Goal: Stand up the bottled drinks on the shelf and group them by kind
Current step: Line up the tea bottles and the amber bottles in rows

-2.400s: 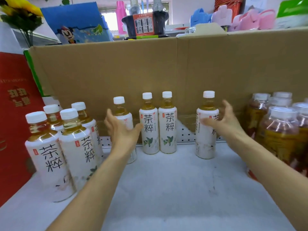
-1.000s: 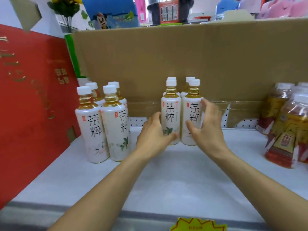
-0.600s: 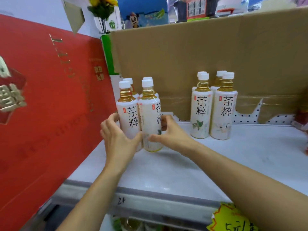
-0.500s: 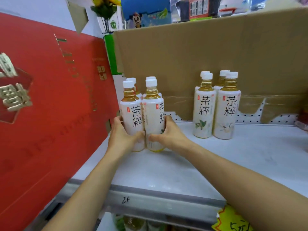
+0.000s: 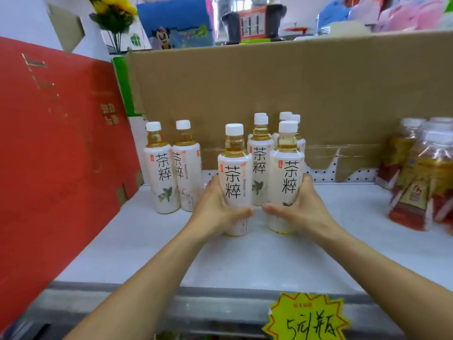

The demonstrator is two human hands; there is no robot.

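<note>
Shelf: white shelf (image 5: 245,261), cardboard sheet (image 5: 269,89) as its back wall.
Left: left hand (image 5: 215,212) wrapped round the front-left tea bottle (image 5: 234,168), upright mid-shelf.
Right: right hand (image 5: 301,209) gripping the front-right tea bottle (image 5: 288,168) just beside it.
Hidden: rear bottles (image 5: 259,153) mostly blocked; red-label drinks (image 5: 421,182) blurry, cut off at right edge.
Writing: labels say 茶粹; yellow tag (image 5: 306,317) reads 5元, rest kinda unclear.

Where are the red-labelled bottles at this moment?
In the head view, the red-labelled bottles are grouped at the far right of the shelf, before the cardboard wall, apart from the white tea bottles.
</note>
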